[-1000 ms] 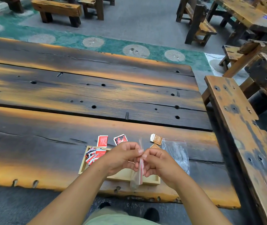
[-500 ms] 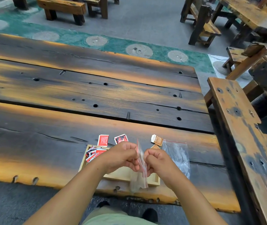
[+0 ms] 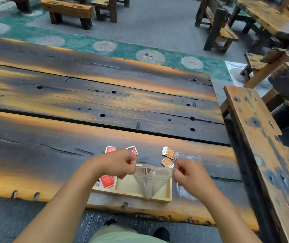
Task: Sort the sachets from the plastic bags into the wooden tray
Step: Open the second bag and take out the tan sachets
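A clear plastic zip bag is stretched wide between my hands above the wooden tray. My left hand pinches its left lip and my right hand pinches its right lip. The bag's mouth gapes open, and a brown sachet shows behind it. Red sachets lie in the tray's left compartment. Two more red sachets rest on the table behind my left hand. Two brown sachets lie on the table beyond the tray's right end.
A second clear zip bag lies flat on the table to the right of the tray. The tray sits close to the table's near edge. A wooden bench runs along the table's right side.
My hands have drawn apart sideways. The bag, which hung narrow and closed between them, is now pulled open at its mouth.
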`<action>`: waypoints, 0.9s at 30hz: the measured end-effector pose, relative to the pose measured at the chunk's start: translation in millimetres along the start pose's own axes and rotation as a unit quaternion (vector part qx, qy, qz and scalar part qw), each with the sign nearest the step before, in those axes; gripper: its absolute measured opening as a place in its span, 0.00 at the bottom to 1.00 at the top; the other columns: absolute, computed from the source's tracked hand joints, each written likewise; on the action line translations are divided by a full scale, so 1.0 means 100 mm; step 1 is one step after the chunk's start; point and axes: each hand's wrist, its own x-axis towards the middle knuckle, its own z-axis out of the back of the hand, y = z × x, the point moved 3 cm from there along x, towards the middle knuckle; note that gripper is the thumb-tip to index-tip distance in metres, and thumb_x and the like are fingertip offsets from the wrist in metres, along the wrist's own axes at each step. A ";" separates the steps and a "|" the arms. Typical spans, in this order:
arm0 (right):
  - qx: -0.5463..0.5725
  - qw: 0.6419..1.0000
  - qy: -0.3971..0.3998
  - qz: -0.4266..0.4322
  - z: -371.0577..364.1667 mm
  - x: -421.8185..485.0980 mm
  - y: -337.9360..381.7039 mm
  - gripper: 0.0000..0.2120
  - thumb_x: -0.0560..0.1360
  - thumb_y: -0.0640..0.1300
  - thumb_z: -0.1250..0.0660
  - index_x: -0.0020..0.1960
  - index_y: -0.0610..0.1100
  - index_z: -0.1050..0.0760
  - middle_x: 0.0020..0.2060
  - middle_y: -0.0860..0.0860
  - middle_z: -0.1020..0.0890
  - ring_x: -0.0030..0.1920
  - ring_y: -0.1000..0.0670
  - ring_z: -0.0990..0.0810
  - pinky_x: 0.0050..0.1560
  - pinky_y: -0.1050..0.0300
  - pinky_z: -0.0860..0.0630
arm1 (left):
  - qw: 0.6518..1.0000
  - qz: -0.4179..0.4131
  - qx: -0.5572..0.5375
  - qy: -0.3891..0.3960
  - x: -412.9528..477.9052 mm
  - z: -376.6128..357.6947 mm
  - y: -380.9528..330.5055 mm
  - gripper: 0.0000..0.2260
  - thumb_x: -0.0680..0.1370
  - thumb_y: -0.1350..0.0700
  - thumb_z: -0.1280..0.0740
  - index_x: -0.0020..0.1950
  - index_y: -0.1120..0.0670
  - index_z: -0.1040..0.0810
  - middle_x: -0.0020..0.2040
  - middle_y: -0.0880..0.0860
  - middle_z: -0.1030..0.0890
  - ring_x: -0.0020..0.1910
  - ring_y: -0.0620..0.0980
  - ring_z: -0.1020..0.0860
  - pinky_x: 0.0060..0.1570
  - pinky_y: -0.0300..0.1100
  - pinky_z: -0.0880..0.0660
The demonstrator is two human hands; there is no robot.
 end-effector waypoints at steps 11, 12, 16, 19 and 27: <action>0.039 0.999 -0.016 -0.005 0.16 -0.07 0.42 0.09 0.73 0.40 0.40 0.36 0.39 0.27 0.31 0.46 0.17 0.31 0.49 0.17 0.37 0.47 0.19 | 0.993 -0.019 -0.060 -0.103 -0.05 0.10 0.12 0.07 0.74 0.64 0.38 0.49 0.54 0.27 0.43 0.50 0.21 0.39 0.48 0.19 0.43 0.46 0.26; 0.068 0.997 -0.018 -0.012 0.21 -0.09 0.47 0.09 0.73 0.39 0.40 0.36 0.38 0.26 0.30 0.47 0.16 0.31 0.50 0.16 0.39 0.48 0.18 | 0.992 -0.022 -0.067 -0.103 -0.05 0.07 0.15 0.10 0.75 0.65 0.39 0.52 0.52 0.28 0.49 0.50 0.21 0.43 0.50 0.19 0.44 0.45 0.25; 0.133 0.990 -0.038 -0.019 0.43 -0.16 0.67 0.10 0.74 0.36 0.40 0.37 0.37 0.25 0.30 0.47 0.15 0.30 0.49 0.17 0.40 0.48 0.18 | 0.996 -0.045 -0.070 -0.041 -0.04 -0.06 0.20 0.27 0.73 0.56 0.31 0.67 0.36 0.36 0.69 0.43 0.30 0.64 0.42 0.26 0.63 0.48 0.26; 0.179 0.983 -0.038 -0.018 0.60 -0.18 0.78 0.09 0.75 0.34 0.41 0.38 0.33 0.26 0.29 0.45 0.16 0.27 0.50 0.19 0.33 0.53 0.22 | 0.987 -0.100 -0.127 -0.007 -0.06 -0.18 -0.03 0.46 0.69 0.47 0.22 0.75 0.30 0.50 0.77 0.37 0.41 0.75 0.37 0.41 0.74 0.46 0.37; 0.350 0.933 -0.076 0.038 1.08 -0.30 1.17 0.15 0.77 0.31 0.42 0.33 0.39 0.27 0.26 0.42 0.19 0.24 0.47 0.23 0.27 0.59 0.26 | 0.925 -0.271 -0.255 -0.077 -0.16 -0.02 -0.75 0.56 0.57 0.34 0.21 0.78 0.37 0.48 0.71 0.40 0.29 0.73 0.36 0.35 0.68 0.39 0.32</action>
